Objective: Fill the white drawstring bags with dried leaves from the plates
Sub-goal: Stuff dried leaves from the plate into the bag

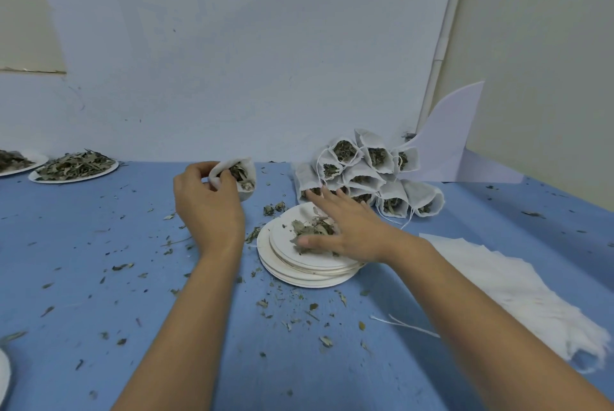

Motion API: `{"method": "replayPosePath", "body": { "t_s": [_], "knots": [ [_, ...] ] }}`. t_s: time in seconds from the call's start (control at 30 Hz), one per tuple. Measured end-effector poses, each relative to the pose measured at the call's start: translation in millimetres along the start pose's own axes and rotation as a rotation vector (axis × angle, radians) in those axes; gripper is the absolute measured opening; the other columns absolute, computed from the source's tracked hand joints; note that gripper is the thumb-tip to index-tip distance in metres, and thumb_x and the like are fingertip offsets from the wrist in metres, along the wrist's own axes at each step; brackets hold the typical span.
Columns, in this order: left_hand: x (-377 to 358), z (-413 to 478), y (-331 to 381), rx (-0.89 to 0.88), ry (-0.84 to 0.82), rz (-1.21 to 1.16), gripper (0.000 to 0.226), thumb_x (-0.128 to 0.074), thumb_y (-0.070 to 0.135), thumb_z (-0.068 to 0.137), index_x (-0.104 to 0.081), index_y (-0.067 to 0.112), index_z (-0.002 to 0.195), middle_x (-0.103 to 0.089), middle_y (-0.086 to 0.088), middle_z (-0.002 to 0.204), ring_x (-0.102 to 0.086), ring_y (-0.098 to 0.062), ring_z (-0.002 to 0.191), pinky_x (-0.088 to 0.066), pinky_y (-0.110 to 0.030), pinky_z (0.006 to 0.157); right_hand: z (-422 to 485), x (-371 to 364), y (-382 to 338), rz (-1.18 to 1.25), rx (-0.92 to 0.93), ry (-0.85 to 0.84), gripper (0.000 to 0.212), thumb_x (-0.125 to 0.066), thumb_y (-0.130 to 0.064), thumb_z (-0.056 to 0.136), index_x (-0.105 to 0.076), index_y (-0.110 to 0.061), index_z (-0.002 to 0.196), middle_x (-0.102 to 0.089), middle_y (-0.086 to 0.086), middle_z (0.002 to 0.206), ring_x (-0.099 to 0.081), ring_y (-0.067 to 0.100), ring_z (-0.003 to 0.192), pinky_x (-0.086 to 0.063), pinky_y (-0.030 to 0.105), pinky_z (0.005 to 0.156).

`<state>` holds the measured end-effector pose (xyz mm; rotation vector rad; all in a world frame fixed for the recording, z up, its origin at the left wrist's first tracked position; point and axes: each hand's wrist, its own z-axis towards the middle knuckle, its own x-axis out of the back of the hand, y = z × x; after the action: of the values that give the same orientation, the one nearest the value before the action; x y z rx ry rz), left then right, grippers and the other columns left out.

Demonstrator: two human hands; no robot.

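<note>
My left hand [207,208] grips a white drawstring bag [244,179] by its mouth, held open and partly filled with dried leaves. My right hand [345,228] lies with straight fingers over the small heap of dried leaves [307,228] on the top plate of a stack of white plates [299,272] at the table's middle. A pile of filled bags [368,174] leans against the back wall, just beyond my right fingertips.
Two plates of dried leaves [74,166] [13,163] stand at the back left. A heap of empty white bags [521,291] lies at the right. Leaf crumbs litter the blue table [99,277]. A plate edge [4,377] shows bottom left.
</note>
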<state>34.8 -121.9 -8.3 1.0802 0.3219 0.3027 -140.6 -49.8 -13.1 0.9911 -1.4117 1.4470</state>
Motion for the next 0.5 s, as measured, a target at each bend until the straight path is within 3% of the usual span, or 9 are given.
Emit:
{"method": "replayPosePath", "body": {
  "t_s": [0.1,0.17,0.23,0.3,0.37,0.4,0.43,0.5],
  "knots": [
    [-7,-16,-6,-0.035,-0.065,-0.005,0.002,-0.056,0.016,0.094,-0.054,0.016,0.094,-0.047,-0.002,0.107,-0.055,0.003,0.072,-0.052,-0.017,0.058,1,-7,3,-0.1,-0.062,-0.06,0.093,-0.04,-0.077,0.079,0.006,-0.039,0.15,0.013,-0.003,0.159,0.015,0.016,0.146,0.012,0.047,0.115],
    [-12,-26,-13,0.015,-0.083,-0.029,0.002,-0.056,0.016,0.095,-0.055,0.015,0.093,-0.049,-0.003,0.106,-0.056,0.008,0.07,-0.052,-0.014,0.06,5,-10,2,-0.076,-0.103,0.016,0.088,-0.031,-0.077,0.081,0.003,-0.035,0.151,0.009,-0.002,0.16,0.01,0.018,0.147,0.01,0.048,0.116],
    [-15,-30,-20,0.07,-0.061,-0.01,0.003,-0.055,0.016,0.095,-0.055,0.013,0.094,-0.054,-0.004,0.106,-0.054,0.007,0.071,-0.043,-0.003,0.06,7,-10,1,0.074,-0.172,0.192,0.078,-0.024,-0.068,0.089,-0.007,-0.026,0.153,-0.006,0.002,0.161,-0.004,0.02,0.148,-0.002,0.047,0.118],
    [-17,-31,-25,0.16,-0.034,-0.005,0.005,-0.054,0.018,0.096,-0.055,0.013,0.097,-0.057,-0.005,0.108,-0.05,-0.001,0.075,-0.039,-0.005,0.057,9,-9,3,0.323,-0.254,0.323,0.067,-0.024,-0.056,0.098,-0.022,-0.015,0.15,-0.027,0.007,0.155,-0.024,0.024,0.143,-0.02,0.039,0.113],
    [-19,-34,-30,0.258,-0.025,-0.02,0.005,-0.051,0.019,0.098,-0.051,0.014,0.099,-0.056,-0.003,0.109,-0.051,-0.01,0.083,-0.037,-0.012,0.056,7,-10,4,0.438,-0.316,0.363,0.055,-0.027,-0.047,0.101,-0.046,-0.008,0.135,-0.052,0.01,0.136,-0.044,0.027,0.127,-0.034,0.033,0.096],
    [-20,-36,-32,0.296,-0.024,-0.031,0.005,-0.05,0.02,0.098,-0.049,0.015,0.098,-0.055,-0.002,0.107,-0.051,-0.013,0.086,-0.036,-0.013,0.057,6,-13,5,0.466,-0.322,0.392,0.049,-0.029,-0.044,0.102,-0.057,-0.006,0.116,-0.061,0.009,0.114,-0.051,0.027,0.112,-0.038,0.031,0.081],
    [-21,-37,-33,0.324,-0.025,-0.05,0.006,-0.049,0.02,0.099,-0.048,0.015,0.098,-0.054,-0.001,0.105,-0.051,-0.014,0.087,-0.036,-0.014,0.058,5,-15,5,0.491,-0.321,0.427,0.044,-0.031,-0.04,0.102,-0.058,-0.006,0.098,-0.061,0.004,0.094,-0.053,0.025,0.096,-0.037,0.026,0.067],
    [-24,-39,-34,0.356,-0.038,-0.1,0.008,-0.047,0.022,0.1,-0.046,0.014,0.099,-0.052,0.001,0.098,-0.052,-0.015,0.086,-0.039,-0.016,0.064,5,-21,4,0.546,-0.32,0.457,0.04,-0.035,-0.037,0.102,-0.057,-0.005,0.092,-0.054,-0.003,0.081,-0.049,0.017,0.082,-0.03,0.016,0.058]
  ]
}}
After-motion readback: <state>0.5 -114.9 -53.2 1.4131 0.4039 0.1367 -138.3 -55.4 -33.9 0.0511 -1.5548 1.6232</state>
